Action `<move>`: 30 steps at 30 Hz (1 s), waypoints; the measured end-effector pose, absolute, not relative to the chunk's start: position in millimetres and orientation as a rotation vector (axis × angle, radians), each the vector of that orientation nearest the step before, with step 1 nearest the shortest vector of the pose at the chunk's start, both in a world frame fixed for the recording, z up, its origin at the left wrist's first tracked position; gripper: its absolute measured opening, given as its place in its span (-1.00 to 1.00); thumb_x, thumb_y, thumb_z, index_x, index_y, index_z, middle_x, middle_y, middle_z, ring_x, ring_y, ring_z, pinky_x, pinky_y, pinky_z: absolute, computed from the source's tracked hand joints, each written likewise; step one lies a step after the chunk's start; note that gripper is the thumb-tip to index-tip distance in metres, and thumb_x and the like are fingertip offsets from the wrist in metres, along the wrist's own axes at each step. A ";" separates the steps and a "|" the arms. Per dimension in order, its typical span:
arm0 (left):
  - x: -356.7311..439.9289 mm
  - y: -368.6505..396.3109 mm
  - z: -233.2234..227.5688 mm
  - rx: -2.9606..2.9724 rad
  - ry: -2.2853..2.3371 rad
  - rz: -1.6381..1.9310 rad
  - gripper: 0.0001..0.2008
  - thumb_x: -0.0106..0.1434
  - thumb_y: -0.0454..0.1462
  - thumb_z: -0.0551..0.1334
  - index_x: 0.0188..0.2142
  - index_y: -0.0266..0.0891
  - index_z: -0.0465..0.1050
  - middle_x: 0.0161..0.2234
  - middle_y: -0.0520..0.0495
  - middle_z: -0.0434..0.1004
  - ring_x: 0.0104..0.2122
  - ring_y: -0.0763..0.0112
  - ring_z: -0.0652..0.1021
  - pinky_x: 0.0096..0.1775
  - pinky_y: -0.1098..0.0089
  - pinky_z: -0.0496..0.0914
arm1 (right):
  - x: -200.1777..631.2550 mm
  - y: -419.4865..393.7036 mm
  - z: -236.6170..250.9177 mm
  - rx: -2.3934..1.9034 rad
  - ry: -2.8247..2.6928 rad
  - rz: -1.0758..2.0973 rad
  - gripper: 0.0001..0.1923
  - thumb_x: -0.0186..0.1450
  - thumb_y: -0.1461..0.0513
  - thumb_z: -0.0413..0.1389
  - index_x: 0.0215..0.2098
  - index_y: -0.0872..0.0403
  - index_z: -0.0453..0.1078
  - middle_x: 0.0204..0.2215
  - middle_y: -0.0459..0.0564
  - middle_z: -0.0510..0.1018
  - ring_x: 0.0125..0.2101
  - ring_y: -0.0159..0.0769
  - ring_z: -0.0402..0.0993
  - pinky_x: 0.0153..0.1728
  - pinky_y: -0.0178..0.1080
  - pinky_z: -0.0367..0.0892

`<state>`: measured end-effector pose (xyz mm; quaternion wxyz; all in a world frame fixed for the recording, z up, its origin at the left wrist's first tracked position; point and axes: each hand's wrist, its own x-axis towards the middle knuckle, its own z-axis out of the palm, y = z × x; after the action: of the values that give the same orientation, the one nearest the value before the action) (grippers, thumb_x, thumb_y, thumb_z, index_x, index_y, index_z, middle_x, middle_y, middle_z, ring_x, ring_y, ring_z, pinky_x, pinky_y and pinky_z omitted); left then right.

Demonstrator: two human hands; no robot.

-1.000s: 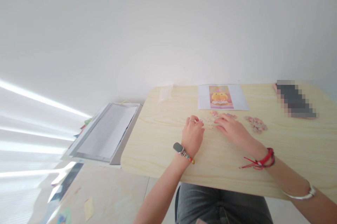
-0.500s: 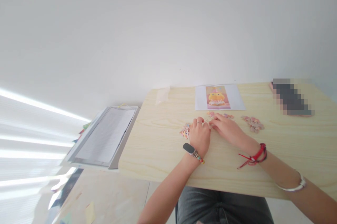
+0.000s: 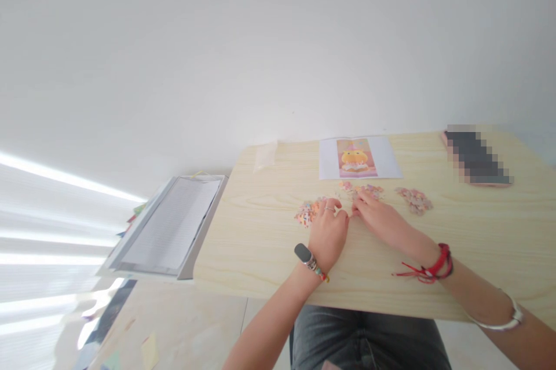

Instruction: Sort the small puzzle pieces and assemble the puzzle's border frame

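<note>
My left hand (image 3: pixel 329 231) rests on the light wooden table (image 3: pixel 260 242), fingers curled, beside a heap of small colourful puzzle pieces (image 3: pixel 306 212) at its left. My right hand (image 3: pixel 379 217) lies flat next to it, its fingertips meeting the left fingertips near a second cluster of pieces (image 3: pixel 361 190). Whether a piece is pinched between the fingers is too small to tell. A third cluster of pinkish pieces (image 3: pixel 414 199) lies to the right. A reference picture (image 3: pixel 356 158) of a yellow cartoon figure on a white sheet lies at the table's far edge.
A blurred dark flat object (image 3: pixel 475 156) lies at the far right of the table. A small clear plastic bag (image 3: pixel 266 155) sits at the far left corner. Left of the table stands a grey tray (image 3: pixel 169 228) with papers. A white wall is behind.
Both hands have drawn together, fingertips now touching. My left hand shifted right, uncovering the colourful heap at its left. The camera view has drifted slightly.
</note>
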<state>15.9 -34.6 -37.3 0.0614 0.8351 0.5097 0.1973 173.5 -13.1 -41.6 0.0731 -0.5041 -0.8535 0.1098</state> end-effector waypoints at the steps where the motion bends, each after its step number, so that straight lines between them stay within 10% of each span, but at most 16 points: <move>1: 14.7 -35.4 -37.3 2.479 1.544 0.600 -0.86 0.22 -0.38 0.10 -0.44 -0.26 0.39 -0.20 -0.13 0.29 -0.23 0.31 0.37 -0.20 0.24 0.38 | 173.8 -13.7 -40.4 -1.499 -2.561 0.352 -0.83 0.25 0.38 -0.11 -0.37 0.11 0.29 -0.33 0.01 0.34 -0.48 -0.38 0.30 -0.51 -0.31 0.16; 11: 4.7 -40.5 -34.6 2.503 1.474 0.572 -0.76 0.15 -0.45 0.16 -0.20 -0.16 0.38 -0.14 -0.11 0.23 -0.14 0.26 0.35 -0.11 0.15 0.36 | 189.0 -38.1 -38.6 -1.493 -2.322 0.483 -0.81 0.27 0.26 -0.08 -0.25 0.05 0.36 -0.25 0.02 0.39 -0.31 -0.28 0.40 -0.32 -0.22 0.31; 30: 14.1 -60.1 -52.4 2.492 1.497 0.685 -0.91 0.24 -0.37 0.10 -0.38 -0.26 0.35 -0.19 -0.13 0.27 -0.17 0.30 0.37 -0.21 0.28 0.41 | 187.1 -49.9 -57.3 -1.444 -2.407 0.426 -0.78 0.33 0.25 -0.16 -0.36 0.05 0.30 -0.31 -0.01 0.36 -0.38 -0.33 0.38 -0.42 -0.29 0.28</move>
<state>14.1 -60.1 -52.4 0.0773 0.8319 0.4997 0.2288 187.1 -49.9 -57.3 0.1508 -0.5028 -0.8381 0.1483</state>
